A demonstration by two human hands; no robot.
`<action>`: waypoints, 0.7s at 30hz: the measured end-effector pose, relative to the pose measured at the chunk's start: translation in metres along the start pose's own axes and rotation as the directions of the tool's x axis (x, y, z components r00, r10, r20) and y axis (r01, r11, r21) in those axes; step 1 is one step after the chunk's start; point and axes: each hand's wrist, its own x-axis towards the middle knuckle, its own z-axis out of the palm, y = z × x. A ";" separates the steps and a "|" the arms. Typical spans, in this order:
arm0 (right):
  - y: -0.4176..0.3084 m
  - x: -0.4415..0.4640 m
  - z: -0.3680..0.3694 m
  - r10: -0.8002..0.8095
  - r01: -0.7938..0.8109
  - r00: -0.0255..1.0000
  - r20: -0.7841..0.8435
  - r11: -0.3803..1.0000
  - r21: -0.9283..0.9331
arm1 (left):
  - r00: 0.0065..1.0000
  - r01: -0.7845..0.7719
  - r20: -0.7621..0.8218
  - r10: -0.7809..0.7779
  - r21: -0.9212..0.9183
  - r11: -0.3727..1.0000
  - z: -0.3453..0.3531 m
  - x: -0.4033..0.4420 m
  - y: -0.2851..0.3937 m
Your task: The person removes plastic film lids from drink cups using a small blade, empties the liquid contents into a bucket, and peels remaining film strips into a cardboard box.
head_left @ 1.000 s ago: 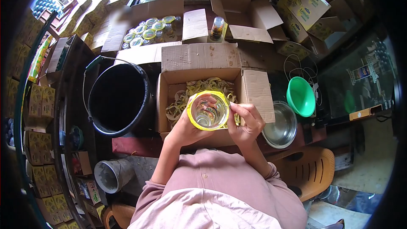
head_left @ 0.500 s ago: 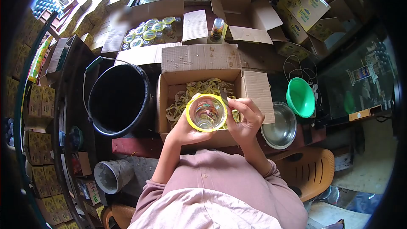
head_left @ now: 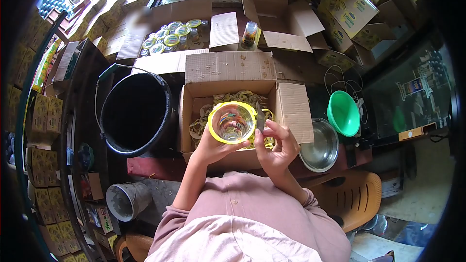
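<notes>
My left hand (head_left: 213,146) is wrapped round a clear glass cup (head_left: 233,125) with a yellow band around its rim. The cup's open mouth faces me, and coloured print shows through its wall. At the right side of the rim, my right hand (head_left: 277,146) pinches a small dark grey blade-like piece (head_left: 260,116). A loop of yellow strip shows just beyond those fingers. Both hands are over the near side of an open cardboard box (head_left: 194,89), which holds a heap of yellowish strips (head_left: 246,97).
A black bucket (head_left: 133,111) stands left of the box. To the right are a metal bowl (head_left: 323,145) and a green bowl (head_left: 343,113). Behind are a box of yellow-rimmed glasses (head_left: 171,40), a printed glass (head_left: 250,34) and an open carton (head_left: 303,19).
The cup has shifted slightly left and up. My right hand has moved a little down from the rim, and the dark piece now stands more upright beside it.
</notes>
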 end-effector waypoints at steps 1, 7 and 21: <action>-0.001 0.000 0.001 -0.014 0.014 1.000 -0.012 1.000 -0.003 | 1.000 0.003 -0.002 -0.003 0.004 1.000 0.000 0.000 0.000; -0.003 -0.001 0.004 -0.056 0.056 0.998 0.006 0.998 -0.030 | 0.999 -0.026 -0.032 0.027 0.030 0.999 0.002 0.001 0.001; -0.001 0.013 0.000 -0.131 0.145 0.988 0.087 0.973 -0.177 | 0.996 -0.064 0.077 0.052 0.161 0.985 0.001 0.004 0.008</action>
